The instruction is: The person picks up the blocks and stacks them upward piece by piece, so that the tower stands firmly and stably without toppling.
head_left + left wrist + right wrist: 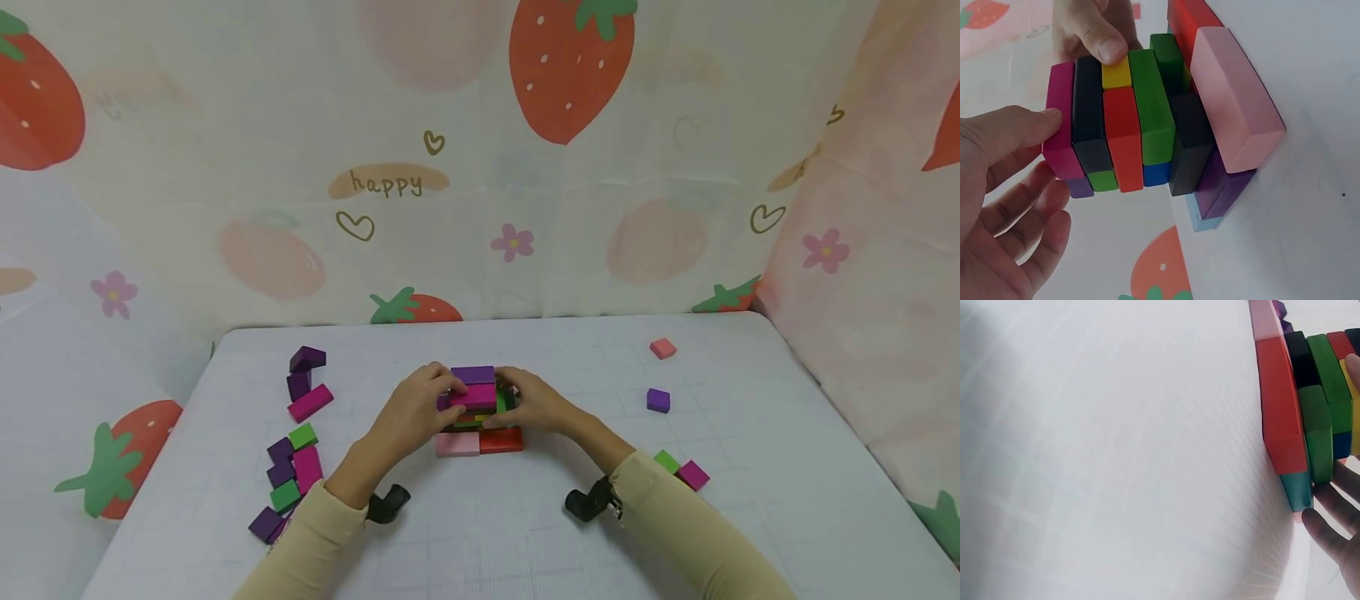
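Note:
A stack of coloured wooden blocks stands mid-table, with a pink block and a red block at its front base. Near the top, my left hand holds a magenta block, its thumb on the front face and fingertips round the edge. Behind that lies a purple block. From the right, my right hand grips the stack's side. Its thumb rests against a yellow block, while its fingers reach behind, near a dark green block. Part of its grip is hidden.
Loose purple, magenta and green blocks lie along the left, among them a magenta block and a green block. On the right are a coral block, a purple block and a magenta block. A strawberry-print curtain hangs behind.

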Action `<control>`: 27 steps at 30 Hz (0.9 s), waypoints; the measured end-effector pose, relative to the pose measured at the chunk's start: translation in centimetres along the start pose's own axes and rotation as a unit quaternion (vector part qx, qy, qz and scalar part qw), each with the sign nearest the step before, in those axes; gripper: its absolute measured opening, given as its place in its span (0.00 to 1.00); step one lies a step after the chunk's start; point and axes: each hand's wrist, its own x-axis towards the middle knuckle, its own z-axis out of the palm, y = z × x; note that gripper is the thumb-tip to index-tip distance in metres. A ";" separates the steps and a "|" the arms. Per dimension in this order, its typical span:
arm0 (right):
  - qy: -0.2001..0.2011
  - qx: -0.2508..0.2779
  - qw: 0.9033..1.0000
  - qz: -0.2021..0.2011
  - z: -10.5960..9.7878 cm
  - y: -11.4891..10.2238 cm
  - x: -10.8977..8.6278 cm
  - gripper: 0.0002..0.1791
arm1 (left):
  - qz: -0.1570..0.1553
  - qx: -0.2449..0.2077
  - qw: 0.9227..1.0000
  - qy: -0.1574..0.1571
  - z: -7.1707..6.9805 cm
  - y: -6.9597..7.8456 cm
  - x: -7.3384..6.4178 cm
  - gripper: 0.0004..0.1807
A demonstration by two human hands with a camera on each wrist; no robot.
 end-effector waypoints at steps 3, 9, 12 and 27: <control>0.000 -0.001 1.000 -0.002 0.0 0.1 0.0 0.42 | 0.010 -0.004 1.000 0.015 -0.1 -0.4 -0.2 0.11; 0.001 -0.002 1.000 -0.006 0.0 0.0 -0.1 0.42 | -0.024 -0.010 0.999 0.030 -1.5 -2.5 -1.3 0.09; 0.001 -0.002 1.000 -0.002 0.0 0.0 -0.1 0.43 | -0.054 -0.005 0.998 0.021 -3.0 -4.0 -2.3 0.09; -0.001 -0.004 1.000 0.012 0.1 0.0 0.1 0.43 | -0.208 -0.026 0.977 -0.043 -10.3 -10.9 -8.1 0.14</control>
